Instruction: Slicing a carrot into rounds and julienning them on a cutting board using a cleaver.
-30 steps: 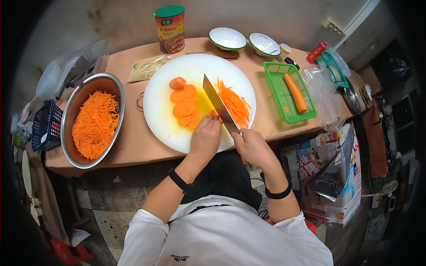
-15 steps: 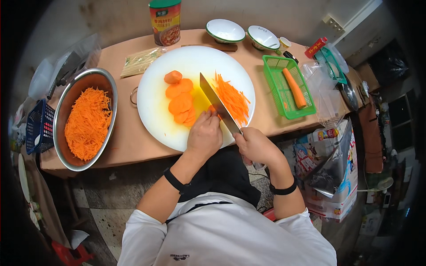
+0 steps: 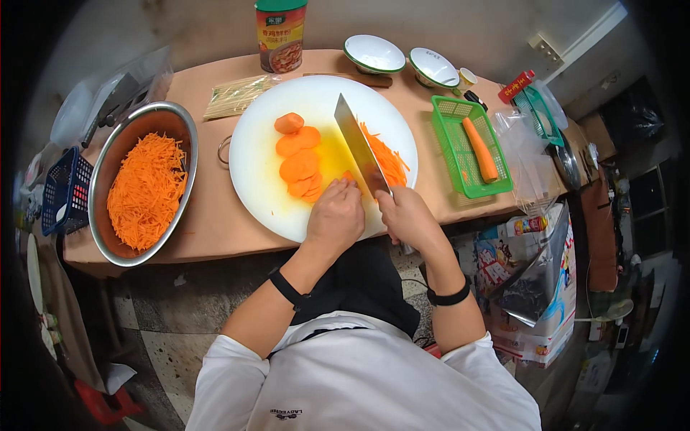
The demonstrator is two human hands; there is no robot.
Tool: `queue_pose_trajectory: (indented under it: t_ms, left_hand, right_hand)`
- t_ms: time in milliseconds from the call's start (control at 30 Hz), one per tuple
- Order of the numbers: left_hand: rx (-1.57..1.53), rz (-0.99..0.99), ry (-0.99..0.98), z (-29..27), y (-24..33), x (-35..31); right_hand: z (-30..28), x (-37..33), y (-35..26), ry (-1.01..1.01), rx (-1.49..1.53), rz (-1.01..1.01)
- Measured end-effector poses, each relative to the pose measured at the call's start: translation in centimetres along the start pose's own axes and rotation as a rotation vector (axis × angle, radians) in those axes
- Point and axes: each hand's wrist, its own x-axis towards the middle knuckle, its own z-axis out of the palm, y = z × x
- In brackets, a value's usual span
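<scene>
My right hand [image 3: 408, 218] grips the handle of a broad kitchen knife [image 3: 361, 147], its blade slanting away to the upper left over a round white cutting board [image 3: 253, 151]. Close left of the blade, my left hand [image 3: 336, 213] is closed with curled fingertips pressing on a small orange piece of carrot [image 3: 348, 176], mostly hidden by the fingers. Overlapping carrot slices [image 3: 299, 167] and a carrot stub [image 3: 289, 123] lie left of centre on the board. Carrot shreds [image 3: 389, 159] are heaped right of the knife.
A steel bowl [image 3: 188, 181] of shredded carrot stands at the left, beside a blue basket [image 3: 68, 188]. A green basket [image 3: 466, 188] with a whole carrot [image 3: 480, 149] is at the right. Behind the board are bamboo skewers [image 3: 237, 98], a canister [image 3: 281, 39] and two white bowls [image 3: 374, 53].
The view has shifted slightly, so the table things sit a little further right. The knife blade stands a bit further from the carrot slices. Both hands keep their hold.
</scene>
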Motion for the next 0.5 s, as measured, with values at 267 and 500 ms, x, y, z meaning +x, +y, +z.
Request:
queue_pose_trajectory:
  t_ms: [267, 500]
  left_hand:
    - [0.001, -0.025, -0.03, -0.4, 0.1, 0.1]
    - [0.022, -0.021, -0.029, -0.4, 0.2, 0.2]
  right_hand:
    - [-0.5, -3.9, -0.2, -0.114, -0.05, 0.031]
    - [0.3, -1.8, -1.0, -0.119, -0.116, 0.001]
